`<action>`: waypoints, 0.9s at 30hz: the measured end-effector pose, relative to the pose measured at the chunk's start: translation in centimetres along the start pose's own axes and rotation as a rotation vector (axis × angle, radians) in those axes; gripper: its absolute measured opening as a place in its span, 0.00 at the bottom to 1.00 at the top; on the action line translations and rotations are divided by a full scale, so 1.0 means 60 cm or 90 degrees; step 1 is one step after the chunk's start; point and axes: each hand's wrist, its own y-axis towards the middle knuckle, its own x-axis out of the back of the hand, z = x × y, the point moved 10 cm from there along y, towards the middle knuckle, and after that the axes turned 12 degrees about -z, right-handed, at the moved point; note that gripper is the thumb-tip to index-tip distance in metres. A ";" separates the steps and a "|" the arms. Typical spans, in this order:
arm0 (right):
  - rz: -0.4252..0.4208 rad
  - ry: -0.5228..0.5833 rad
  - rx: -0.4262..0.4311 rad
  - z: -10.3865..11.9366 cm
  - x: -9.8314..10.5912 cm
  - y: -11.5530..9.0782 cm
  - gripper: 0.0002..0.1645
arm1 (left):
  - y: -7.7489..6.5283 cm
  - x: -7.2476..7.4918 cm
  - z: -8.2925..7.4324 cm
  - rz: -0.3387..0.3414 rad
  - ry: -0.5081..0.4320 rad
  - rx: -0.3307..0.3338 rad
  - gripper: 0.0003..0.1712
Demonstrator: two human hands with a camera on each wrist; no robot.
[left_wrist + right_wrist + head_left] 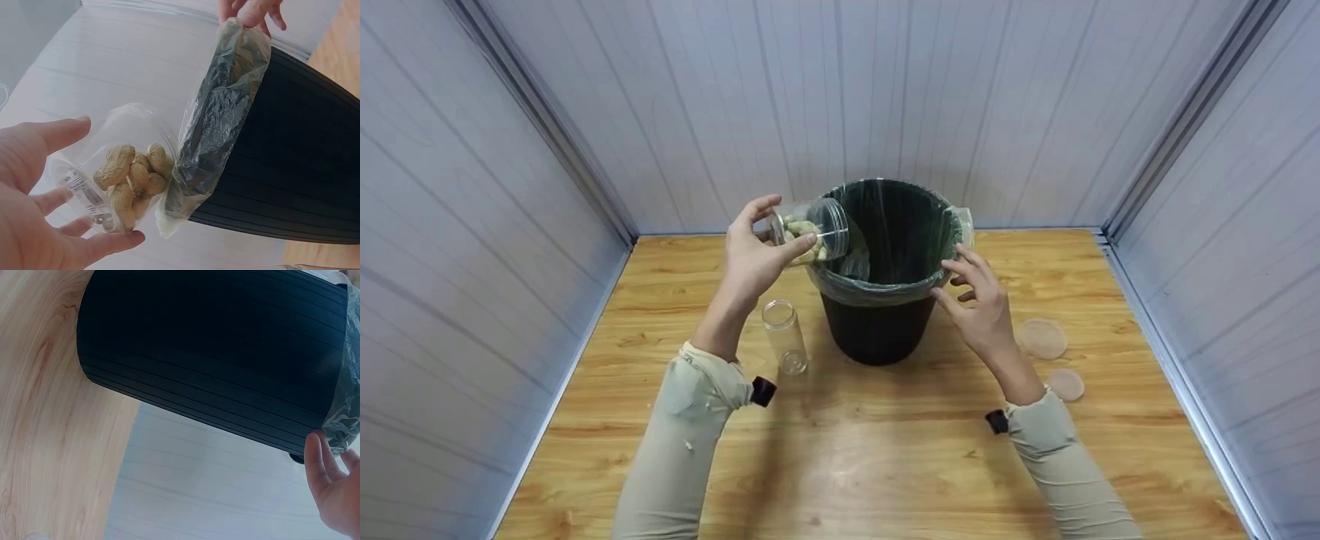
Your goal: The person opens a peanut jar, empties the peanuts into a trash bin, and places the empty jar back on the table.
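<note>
My left hand (757, 251) grips a clear plastic jar (831, 225) by its base end, thumb on one side and fingers on the other. Unshelled peanuts (132, 180) lie inside the jar, which is tipped sideways with its mouth at the left rim of a black trash bin (877, 330). A thin translucent bag (211, 135) lines the bin and folds down over its rim. At the right side of that rim, my right hand (979, 300) touches the bag with loosely bent fingers. The bottom of the bin's inside is too dark to make out.
A tall clear jar (785, 337) stands on the wooden surface (840, 457), left of the bin. Two round translucent lids (1044, 339) (1066, 384) lie to the right, near my right wrist. Pale panel walls (870, 90) enclose the back and both sides.
</note>
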 end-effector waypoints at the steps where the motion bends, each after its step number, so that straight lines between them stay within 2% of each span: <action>1: -0.002 0.002 0.002 0.001 0.000 0.000 0.25 | 0.000 -0.001 -0.002 0.003 0.005 -0.003 0.41; 6: -0.004 0.005 0.002 0.002 0.002 0.000 0.25 | 0.002 -0.004 -0.009 0.017 0.037 -0.017 0.42; 16: 0.015 -0.001 -0.001 0.000 -0.001 -0.003 0.24 | 0.006 -0.007 -0.012 0.044 0.061 -0.008 0.43; 20: 0.015 0.006 -0.004 0.000 -0.004 -0.004 0.23 | 0.007 -0.007 -0.017 0.059 0.108 -0.019 0.44; 25: 0.007 0.013 -0.001 0.003 -0.007 -0.005 0.23 | 0.012 -0.001 -0.026 0.045 0.171 -0.053 0.44; 27: 0.005 0.019 0.003 0.003 -0.010 -0.006 0.23 | 0.013 0.000 -0.024 0.045 0.174 -0.048 0.45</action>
